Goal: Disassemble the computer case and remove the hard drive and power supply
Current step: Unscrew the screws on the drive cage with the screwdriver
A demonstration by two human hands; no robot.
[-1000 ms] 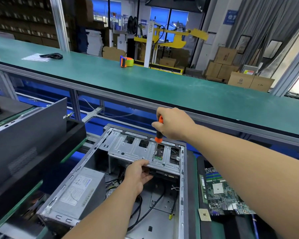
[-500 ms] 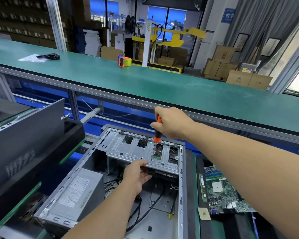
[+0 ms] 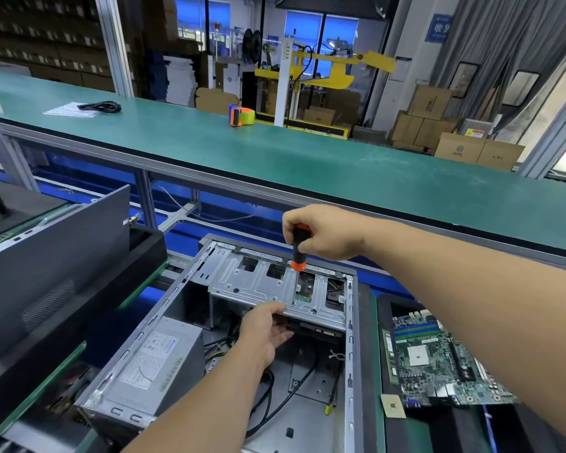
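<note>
An open computer case [image 3: 350, 348] lies on its side in front of me. Its silver drive cage [image 3: 262, 286] spans the far end. My right hand [image 3: 324, 233] grips an orange and black screwdriver [image 3: 298, 248] held upright, tip down on the cage top. My left hand [image 3: 268, 328] reaches under the cage's near edge, fingers curled around the dark hard drive [image 3: 317, 330] there. The grey power supply [image 3: 157, 364] sits in the case's near left corner, label up. Black cables [image 3: 291, 390] run across the case floor.
A green motherboard [image 3: 438, 358] lies on a black tray right of the case. A dark case panel [image 3: 53, 256] leans at the left. Behind runs a long green bench [image 3: 307, 165] with a tape dispenser [image 3: 241, 115] and a black cable [image 3: 102, 107].
Both hands keep their places on the screwdriver and under the cage. Only the view shifts slightly.
</note>
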